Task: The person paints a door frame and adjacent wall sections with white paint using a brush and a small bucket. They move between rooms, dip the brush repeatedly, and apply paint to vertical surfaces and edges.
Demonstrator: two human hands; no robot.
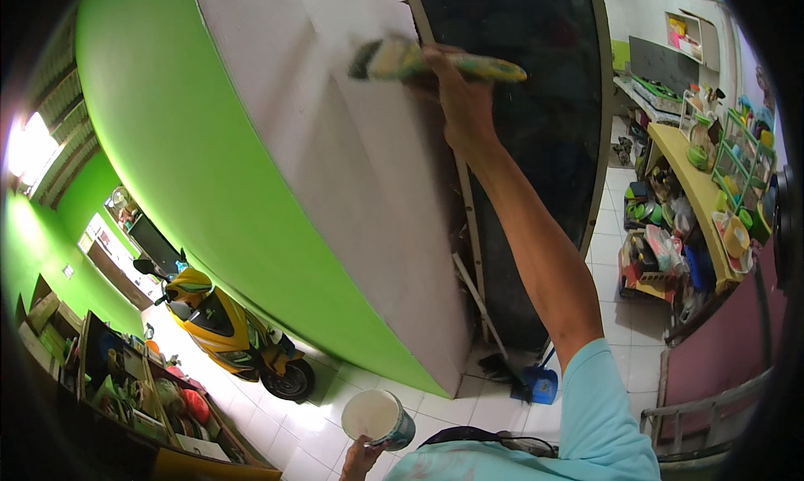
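My right hand point(461, 96) is raised high and closed round the handle of a wide paintbrush point(410, 60). The brush points left, its dark bristles close to a pale, whitish wall point(352, 138); whether they touch it I cannot tell, as motion blurs them. Low down, my left hand point(362, 457) grips the rim of a round paint bucket point(372, 416). Pale paint coats the inside of the bucket. Bright green covers the adjoining wall face point(159, 79), left of the pale strip.
A dark door panel point(519, 146) stands right of the pale wall. A broom point(502, 372) and a blue dustpan point(540, 384) rest at its foot. At left stand a yellow motorcycle point(218, 322) and a cluttered shelf point(142, 389). A yellow counter point(691, 188) holds kitchenware at right.
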